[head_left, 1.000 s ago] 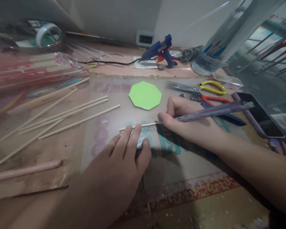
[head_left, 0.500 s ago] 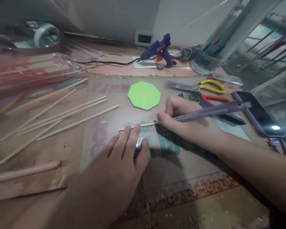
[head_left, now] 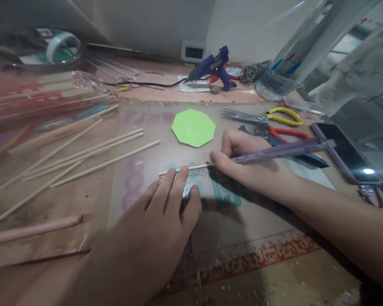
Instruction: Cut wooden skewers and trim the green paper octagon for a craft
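My left hand (head_left: pixel 166 212) lies palm down with its fingers spread, the fingertips pressing on a thin wooden stick (head_left: pixel 196 167) and what looks like a clear ruler (head_left: pixel 187 187) under it. Most of the ruler is covered by my fingers. My right hand (head_left: pixel 242 157) is closed around a purple pen (head_left: pixel 281 149), its tip touching or very near the stick's right end. Just beyond both hands a light-green octagon (head_left: pixel 194 128) lies flat on the printed plastic sheet (head_left: pixel 147 121).
Several loose sticks (head_left: pixel 105 163) lie at left, near a plastic bag of sticks (head_left: pixel 44 91). A blue glue gun (head_left: pixel 213 68) stands at the back. Yellow-handled scissors (head_left: pixel 284 117), red-handled pliers (head_left: pixel 289 131), a phone (head_left: pixel 346 153) and a clear bottle (head_left: pixel 274 83) are on the right.
Both hands, the stick and the pen stay practically still. At the far right, a pale blurred shape beyond the bottle has shifted and covers more of the background.
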A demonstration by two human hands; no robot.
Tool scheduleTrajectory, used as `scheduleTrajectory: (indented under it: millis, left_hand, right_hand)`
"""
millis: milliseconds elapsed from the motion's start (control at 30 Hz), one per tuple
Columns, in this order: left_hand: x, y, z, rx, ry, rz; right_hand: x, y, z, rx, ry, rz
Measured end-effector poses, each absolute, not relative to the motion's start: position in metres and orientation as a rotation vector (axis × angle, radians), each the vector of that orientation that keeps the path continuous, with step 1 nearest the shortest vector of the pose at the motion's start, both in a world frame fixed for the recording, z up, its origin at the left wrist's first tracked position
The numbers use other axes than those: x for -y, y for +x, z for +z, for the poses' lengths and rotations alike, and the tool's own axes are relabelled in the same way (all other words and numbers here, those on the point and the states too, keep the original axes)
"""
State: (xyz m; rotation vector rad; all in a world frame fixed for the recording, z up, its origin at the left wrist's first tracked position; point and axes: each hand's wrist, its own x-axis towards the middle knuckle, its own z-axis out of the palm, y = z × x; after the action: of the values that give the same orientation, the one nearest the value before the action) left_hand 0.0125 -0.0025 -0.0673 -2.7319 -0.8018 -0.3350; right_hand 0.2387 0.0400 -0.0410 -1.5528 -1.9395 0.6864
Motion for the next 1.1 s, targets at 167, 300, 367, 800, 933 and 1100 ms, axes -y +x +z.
scheduleTrajectory:
  millis: [167, 300, 367, 800, 933, 1100]
  left_hand:
    - [0.0012, 0.0132, -0.0657, 0.785, -2.729, -0.343]
    - [0.0006, 0.0136, -0.0649, 0.787, -2.733, -0.346]
    - [0.0010, 0.0134, -0.0655, 0.784, -2.737, -0.347]
    - [0.0035, 0.0120, -0.0694, 0.815, -2.727, -0.327]
    - [0.0041, 0.0114, -0.0710, 0.821, -2.732, -0.343]
    - [0.0048, 0.0108, -0.0708, 0.826, -2.737, -0.341]
  right_hand:
    - [-0.0396, 0.2384, -0.0414, 1.912, -1.562, 0.687]
    - [-0.0399, 0.2385, -0.0406, 1.907, -1.561, 0.686]
    - [-0.0403, 0.2391, -0.0409, 1.930, -1.570, 0.699]
    - [-0.0405, 0.2415, -0.0434, 1.960, -1.544, 0.709]
    - [-0.0399, 0.2420, -0.0438, 1.973, -1.540, 0.711]
    - [-0.0395, 0.2414, -0.0429, 1.954, -1.545, 0.721]
